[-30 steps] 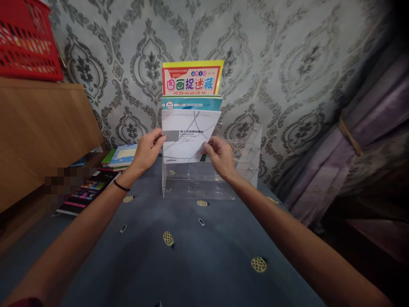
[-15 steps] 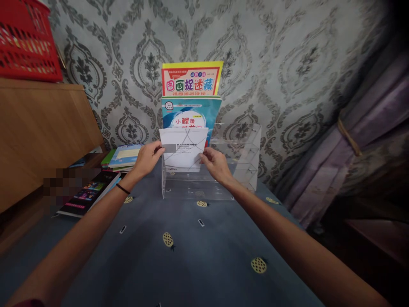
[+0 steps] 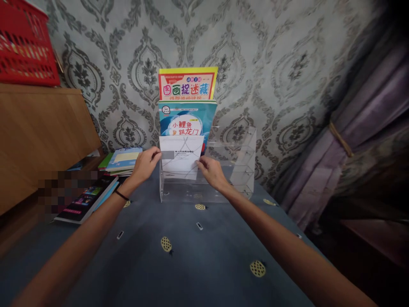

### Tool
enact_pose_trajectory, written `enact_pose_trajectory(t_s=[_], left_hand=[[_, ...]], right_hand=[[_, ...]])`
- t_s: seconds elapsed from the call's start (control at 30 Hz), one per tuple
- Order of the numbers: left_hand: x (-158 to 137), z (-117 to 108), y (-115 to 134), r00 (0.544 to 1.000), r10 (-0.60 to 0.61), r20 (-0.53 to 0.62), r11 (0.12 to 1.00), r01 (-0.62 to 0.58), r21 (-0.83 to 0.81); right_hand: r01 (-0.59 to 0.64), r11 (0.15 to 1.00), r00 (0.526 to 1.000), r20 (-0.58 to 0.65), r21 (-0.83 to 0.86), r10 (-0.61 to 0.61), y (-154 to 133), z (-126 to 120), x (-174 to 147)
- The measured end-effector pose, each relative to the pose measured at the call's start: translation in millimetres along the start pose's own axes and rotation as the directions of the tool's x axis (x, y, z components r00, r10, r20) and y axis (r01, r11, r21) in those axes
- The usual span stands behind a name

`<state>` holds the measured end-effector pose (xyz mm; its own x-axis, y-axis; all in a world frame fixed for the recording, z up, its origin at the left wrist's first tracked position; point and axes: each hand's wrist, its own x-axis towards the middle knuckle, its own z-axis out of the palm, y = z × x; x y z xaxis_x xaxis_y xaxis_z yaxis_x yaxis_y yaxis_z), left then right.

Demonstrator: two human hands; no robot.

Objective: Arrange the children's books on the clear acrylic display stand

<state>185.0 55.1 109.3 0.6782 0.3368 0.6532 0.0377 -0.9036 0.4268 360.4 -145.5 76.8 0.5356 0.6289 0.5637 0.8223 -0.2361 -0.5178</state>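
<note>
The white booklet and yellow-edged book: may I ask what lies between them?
In the head view, a blue book stands between the white booklet and yellow-edged book.

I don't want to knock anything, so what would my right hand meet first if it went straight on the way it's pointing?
The white booklet: your right hand points at its right edge and seems to grip it, though depth is hard to judge.

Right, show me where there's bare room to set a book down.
Largest patch: the blue cloth before the clear rack, between the left forearm and right forearm. Crowded: the left edge, with a dark book and book stack, and the rack's left side.
</note>
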Motion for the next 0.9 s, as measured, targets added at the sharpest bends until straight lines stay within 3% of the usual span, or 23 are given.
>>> enact_pose_trajectory(t_s=[0.37, 0.63, 0.9], left_hand=[[-11.6, 0.8, 3.2, 0.998, -0.063, -0.005, 0.993, 0.062, -0.104], [-5.4, 3.4, 5.5, 0.995, -0.1, -0.003, 0.98, 0.098, -0.174], [-8.0, 6.0, 2.0, 0.995, -0.095, 0.008, 0.987, 0.095, -0.13]], right_hand=[[-0.048, 0.994, 0.994, -0.094, 0.096, 0.057, 3.6, 8.5, -10.4], [-0.041, 0.994, 0.99, -0.132, 0.104, 0.055, 0.4, 3.7, -0.3], [-0.057, 0.994, 0.992, -0.112, 0.089, 0.066, 2.0, 8.1, -3.8]])
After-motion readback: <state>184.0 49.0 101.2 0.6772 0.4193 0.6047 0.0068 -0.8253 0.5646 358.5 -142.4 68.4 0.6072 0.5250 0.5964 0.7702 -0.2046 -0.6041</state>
